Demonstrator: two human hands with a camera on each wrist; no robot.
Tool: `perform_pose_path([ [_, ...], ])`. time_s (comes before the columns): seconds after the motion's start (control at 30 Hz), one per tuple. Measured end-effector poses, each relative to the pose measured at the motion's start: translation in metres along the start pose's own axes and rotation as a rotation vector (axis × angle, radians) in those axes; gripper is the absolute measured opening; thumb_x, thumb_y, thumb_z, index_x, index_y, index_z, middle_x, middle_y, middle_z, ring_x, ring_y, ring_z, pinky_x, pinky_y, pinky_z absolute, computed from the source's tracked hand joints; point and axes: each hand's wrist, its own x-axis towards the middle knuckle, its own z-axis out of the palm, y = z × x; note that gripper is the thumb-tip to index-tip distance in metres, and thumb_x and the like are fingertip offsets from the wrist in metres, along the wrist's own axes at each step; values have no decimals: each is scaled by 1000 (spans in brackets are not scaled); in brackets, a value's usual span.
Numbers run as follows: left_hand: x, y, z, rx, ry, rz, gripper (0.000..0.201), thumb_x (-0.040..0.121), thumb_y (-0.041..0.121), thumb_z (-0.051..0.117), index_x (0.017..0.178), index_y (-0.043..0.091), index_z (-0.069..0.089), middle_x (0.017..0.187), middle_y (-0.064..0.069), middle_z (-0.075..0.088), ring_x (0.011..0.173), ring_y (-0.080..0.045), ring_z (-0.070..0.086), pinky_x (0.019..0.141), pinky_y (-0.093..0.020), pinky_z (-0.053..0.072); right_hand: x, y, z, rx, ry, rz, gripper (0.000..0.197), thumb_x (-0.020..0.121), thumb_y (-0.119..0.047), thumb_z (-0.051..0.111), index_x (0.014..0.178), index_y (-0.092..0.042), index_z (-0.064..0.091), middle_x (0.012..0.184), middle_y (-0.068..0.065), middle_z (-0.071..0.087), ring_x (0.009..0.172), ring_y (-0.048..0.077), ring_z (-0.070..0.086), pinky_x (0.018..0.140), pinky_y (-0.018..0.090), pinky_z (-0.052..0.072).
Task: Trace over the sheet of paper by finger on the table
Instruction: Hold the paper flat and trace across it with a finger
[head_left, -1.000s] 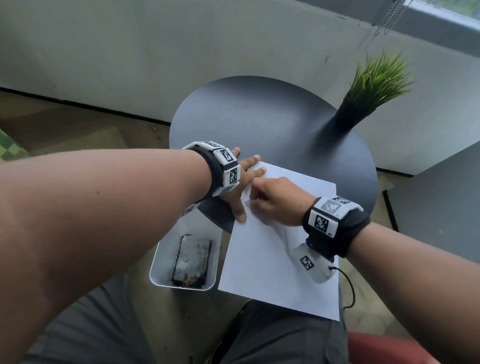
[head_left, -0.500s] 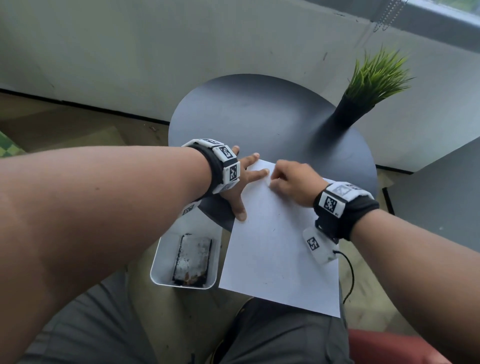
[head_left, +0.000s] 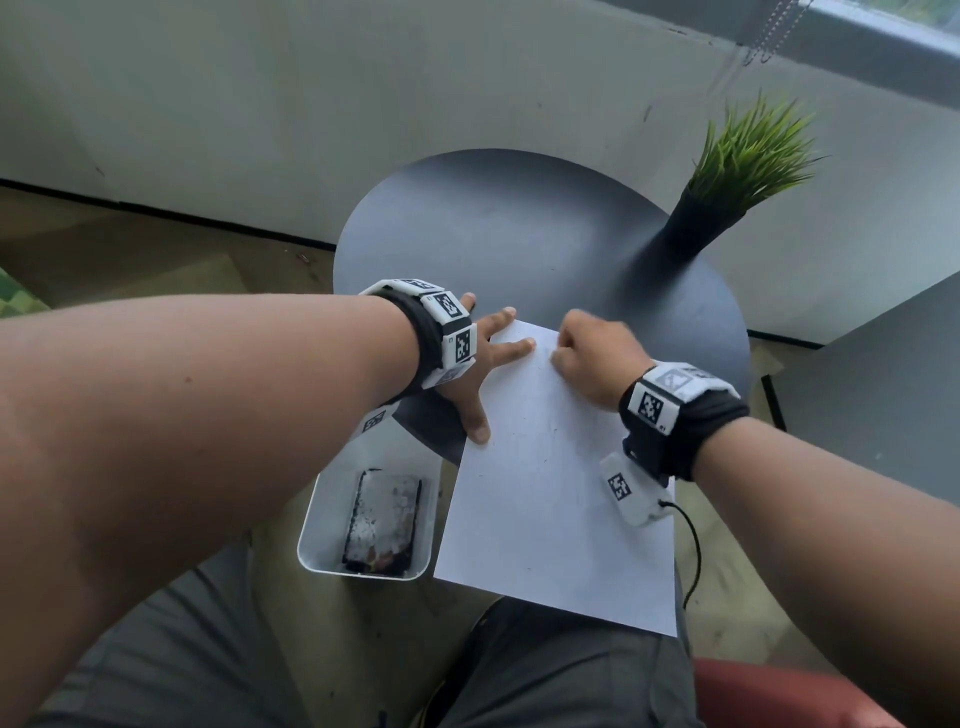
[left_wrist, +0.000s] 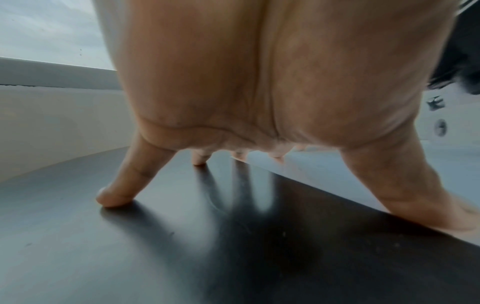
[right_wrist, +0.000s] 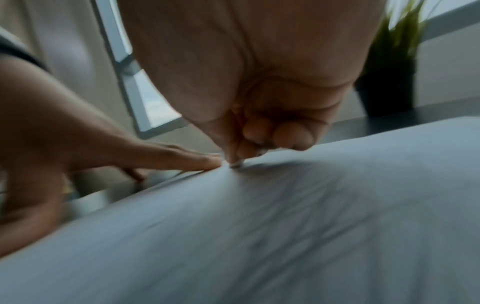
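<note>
White paper (head_left: 550, 483) is lying on the round dark desk (head_left: 519, 228), its near end hanging over the edge above the person's lap. The left hand (head_left: 480, 364) is spreading its fingers wide, straight fingertips pressing the sheet's left edge and far corner. The right hand (head_left: 597, 358) is curling into a fist holding nothing, one fingertip (right_wrist: 235, 161) touching the paper near its far edge.

Green grass-like plant (head_left: 748, 150) in a dark pot, white tray (head_left: 318, 525) (holding a dark phone-like slab (head_left: 383, 522)) on floor
</note>
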Motion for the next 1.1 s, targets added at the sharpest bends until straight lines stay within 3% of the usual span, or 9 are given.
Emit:
perform_pose_path([
  [0.13,-1,1,-1,17,-1,-3,138,54,82,77,154,50,-14,166,2,-24,148,-54,-14,119,-66,9,-35,-28,5,-18,-264,-460,9,92,-21,55,99,-15,57,90,6,64,78,25,54,73,35,46],
  [0.2,-2,2,-2,18,-4,-4,137,56,81,76,153,51,-15,167,2,-24,148,-54,-13,119,-66,9,-29,-16,0,-17,-268,-438,6,90,-21,57,96,-18,57,87,2,63,78,22,55,72,32,45],
  [0.33,-3,1,-2,2,-3,-14,135,57,82,75,153,53,-15,167,3,-23,149,-52,-13,119,-66,9,-5,9,-4,9,-19,18,12,91,-30,53,96,-19,51,92,8,63,86,32,58,71,34,45],
  [0.53,-3,3,-4,40,-10,-4,136,57,82,76,153,51,-16,166,0,-24,148,-55,-13,120,-66,8,-41,-26,8,-30,-295,-499,11,92,-24,54,99,-15,54,90,5,64,82,28,57,73,36,46],
  [0.63,-5,3,-5,8,-8,-7,136,56,81,77,152,55,-15,166,3,-24,149,-53,-13,119,-67,9,-18,-5,-2,0,-164,-291,10,91,-25,56,100,-20,57,88,0,62,87,28,60,71,30,42],
  [0.73,-7,2,-5,-5,-12,-15,134,58,80,77,152,55,-15,166,4,-24,149,-51,-14,119,-68,8,-8,3,-2,14,-20,-31,12,92,-29,52,98,-18,52,91,9,63,87,33,58,70,34,45],
  [0.87,-6,3,-5,19,-8,-12,135,57,80,77,152,54,-15,166,3,-25,149,-53,-13,119,-67,9,-42,-28,13,-41,-202,-449,12,92,-22,52,102,-16,53,95,9,65,85,30,57,74,40,48],
  [0.93,-6,3,-5,32,-11,-11,135,57,81,76,152,53,-15,166,2,-25,149,-53,-13,120,-66,9,-42,-24,8,-59,-255,-521,13,90,-20,56,102,-17,58,93,3,65,83,25,56,73,35,46],
  [1.1,-7,2,-4,3,-12,-12,134,57,81,76,153,53,-15,166,3,-24,149,-51,-13,119,-67,8,-11,1,-3,-11,-28,-22,13,92,-29,52,99,-17,52,90,6,62,87,31,58,70,34,46],
])
